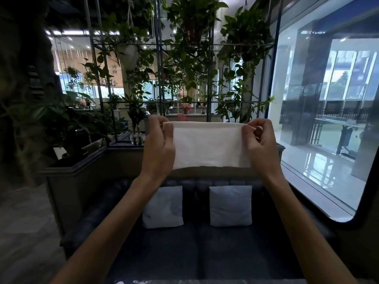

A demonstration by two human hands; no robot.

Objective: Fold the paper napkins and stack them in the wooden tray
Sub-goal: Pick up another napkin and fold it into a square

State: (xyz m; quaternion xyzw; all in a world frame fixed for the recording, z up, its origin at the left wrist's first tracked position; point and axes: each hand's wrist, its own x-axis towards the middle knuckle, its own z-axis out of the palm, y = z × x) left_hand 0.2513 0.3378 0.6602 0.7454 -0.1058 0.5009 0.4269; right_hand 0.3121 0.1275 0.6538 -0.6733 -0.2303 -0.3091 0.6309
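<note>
White napkin [209, 144], perhaps folded, between hands [159, 144] [259, 144]

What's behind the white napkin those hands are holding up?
Around the napkin, pinched by the left hand and right hand, show green plants and a low wall. What lies straight behind it is covered.

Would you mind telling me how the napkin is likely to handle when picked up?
Probably floppy: the napkin hangs flat only because the left hand and right hand pinch its top corners. Likely very light, since fingertips alone carry it. Thin paper, so it may crease or tear easily.
</note>
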